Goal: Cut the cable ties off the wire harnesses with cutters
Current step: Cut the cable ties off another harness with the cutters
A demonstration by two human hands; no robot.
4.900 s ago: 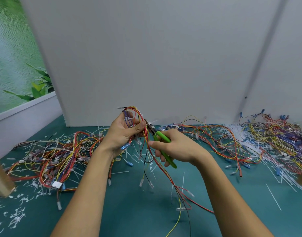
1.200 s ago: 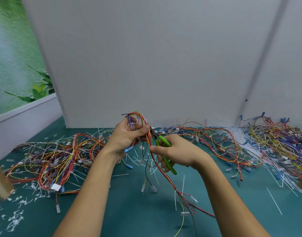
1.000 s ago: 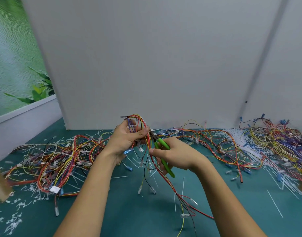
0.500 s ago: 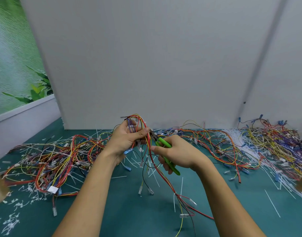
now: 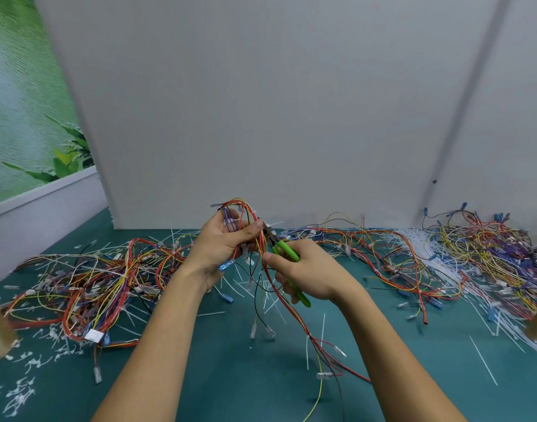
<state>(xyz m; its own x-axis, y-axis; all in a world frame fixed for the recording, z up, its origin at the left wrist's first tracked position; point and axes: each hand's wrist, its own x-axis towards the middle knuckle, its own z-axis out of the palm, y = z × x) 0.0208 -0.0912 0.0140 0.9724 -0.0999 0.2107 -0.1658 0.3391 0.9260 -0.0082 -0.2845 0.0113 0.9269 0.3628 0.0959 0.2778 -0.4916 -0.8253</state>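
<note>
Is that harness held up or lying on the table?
Held up: the left hand grips the harness above the table, its wire ends hanging down.

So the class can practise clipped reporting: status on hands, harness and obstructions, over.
Left hand grips wire harness. Right hand grips cutters, nose at the bundle by the thumb. Other harnesses heaped aside, clear of the cut.

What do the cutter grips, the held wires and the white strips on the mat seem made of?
Cutters: glossy bright green grips, likely plastic or rubber sleeves; dark head looks metal.
Harness: thin wires in smooth coloured insulation, probably plastic.
White strips: stiff, straight, translucent, likely nylon tie offcuts.
</note>
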